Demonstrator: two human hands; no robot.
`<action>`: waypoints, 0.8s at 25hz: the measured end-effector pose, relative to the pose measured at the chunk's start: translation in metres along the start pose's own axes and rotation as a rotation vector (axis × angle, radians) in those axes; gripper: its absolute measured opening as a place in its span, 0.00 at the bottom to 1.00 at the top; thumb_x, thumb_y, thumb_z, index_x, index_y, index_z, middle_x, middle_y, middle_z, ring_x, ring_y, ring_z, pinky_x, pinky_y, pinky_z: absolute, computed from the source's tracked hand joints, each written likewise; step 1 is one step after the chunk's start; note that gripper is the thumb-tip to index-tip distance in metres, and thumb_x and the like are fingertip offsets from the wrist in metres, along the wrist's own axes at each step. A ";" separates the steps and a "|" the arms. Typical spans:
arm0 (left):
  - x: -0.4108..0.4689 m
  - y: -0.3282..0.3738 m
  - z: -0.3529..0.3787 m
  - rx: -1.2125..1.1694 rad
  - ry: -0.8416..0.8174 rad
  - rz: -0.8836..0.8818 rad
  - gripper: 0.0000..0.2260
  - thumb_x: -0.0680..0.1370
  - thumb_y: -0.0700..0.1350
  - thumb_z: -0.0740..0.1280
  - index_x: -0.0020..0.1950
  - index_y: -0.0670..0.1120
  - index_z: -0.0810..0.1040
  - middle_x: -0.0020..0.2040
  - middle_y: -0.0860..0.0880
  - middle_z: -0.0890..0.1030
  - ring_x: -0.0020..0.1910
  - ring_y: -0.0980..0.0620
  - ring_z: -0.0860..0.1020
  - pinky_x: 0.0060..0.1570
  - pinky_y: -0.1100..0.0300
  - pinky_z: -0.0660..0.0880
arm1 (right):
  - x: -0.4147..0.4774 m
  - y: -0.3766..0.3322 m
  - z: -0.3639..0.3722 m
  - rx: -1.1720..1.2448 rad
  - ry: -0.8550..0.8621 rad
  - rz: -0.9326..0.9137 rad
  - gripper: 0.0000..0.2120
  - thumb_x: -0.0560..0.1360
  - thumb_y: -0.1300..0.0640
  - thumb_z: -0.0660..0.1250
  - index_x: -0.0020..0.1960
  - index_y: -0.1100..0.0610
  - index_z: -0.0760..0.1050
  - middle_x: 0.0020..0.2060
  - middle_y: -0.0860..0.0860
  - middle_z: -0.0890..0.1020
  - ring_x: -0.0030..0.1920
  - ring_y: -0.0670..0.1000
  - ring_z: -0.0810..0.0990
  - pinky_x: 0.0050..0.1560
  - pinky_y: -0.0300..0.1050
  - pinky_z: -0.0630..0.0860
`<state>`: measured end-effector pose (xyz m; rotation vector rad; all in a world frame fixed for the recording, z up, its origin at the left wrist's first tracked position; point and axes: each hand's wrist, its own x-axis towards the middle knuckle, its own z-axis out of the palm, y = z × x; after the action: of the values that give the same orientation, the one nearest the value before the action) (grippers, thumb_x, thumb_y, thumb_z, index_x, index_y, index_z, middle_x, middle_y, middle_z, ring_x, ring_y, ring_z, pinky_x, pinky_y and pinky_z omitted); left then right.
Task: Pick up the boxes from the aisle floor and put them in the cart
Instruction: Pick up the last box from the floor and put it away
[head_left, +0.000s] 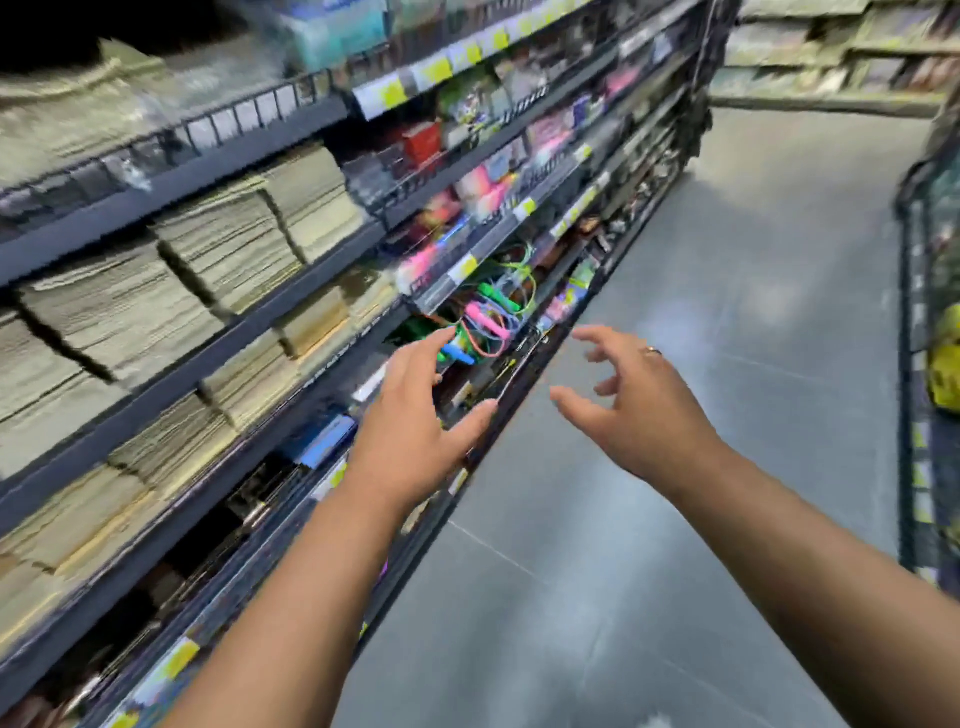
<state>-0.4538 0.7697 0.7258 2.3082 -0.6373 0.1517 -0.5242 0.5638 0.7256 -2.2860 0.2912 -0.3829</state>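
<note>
Both my arms reach forward over the aisle, and the picture is blurred by motion. My left hand (415, 415) hovers in front of the lower shelves with fingers spread and holds nothing. My right hand (631, 402) hangs over the grey floor (727, 312), fingers loosely curled and empty, a ring on one finger. No boxes and no cart show in this view.
A long dark shelving unit (218, 332) runs along the left, stacked with paper pads and colourful small goods (488, 312). Another rack (930, 322) stands at the right edge with a yellow item (945, 374). More shelves cross the aisle's far end (831, 67).
</note>
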 end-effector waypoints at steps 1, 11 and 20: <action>0.024 0.011 0.017 -0.027 -0.003 0.020 0.32 0.72 0.54 0.73 0.73 0.57 0.64 0.64 0.55 0.68 0.58 0.55 0.75 0.58 0.50 0.76 | 0.013 0.016 -0.019 -0.014 0.031 0.020 0.26 0.70 0.46 0.73 0.66 0.44 0.70 0.55 0.49 0.75 0.46 0.50 0.77 0.52 0.50 0.76; 0.229 0.114 0.195 -0.138 -0.200 0.203 0.35 0.70 0.56 0.74 0.74 0.58 0.62 0.65 0.56 0.68 0.55 0.56 0.76 0.54 0.49 0.78 | 0.144 0.159 -0.157 -0.097 0.223 0.221 0.27 0.71 0.46 0.72 0.68 0.44 0.68 0.58 0.49 0.74 0.50 0.48 0.77 0.54 0.46 0.74; 0.451 0.141 0.325 -0.183 -0.388 0.338 0.37 0.71 0.54 0.74 0.75 0.56 0.60 0.68 0.53 0.68 0.55 0.56 0.75 0.55 0.51 0.76 | 0.317 0.264 -0.207 -0.177 0.363 0.384 0.28 0.71 0.44 0.71 0.69 0.42 0.67 0.61 0.49 0.73 0.52 0.50 0.78 0.55 0.48 0.75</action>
<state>-0.1534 0.2817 0.7047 2.0513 -1.1855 -0.1965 -0.3278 0.1458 0.7223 -2.2518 0.9640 -0.5868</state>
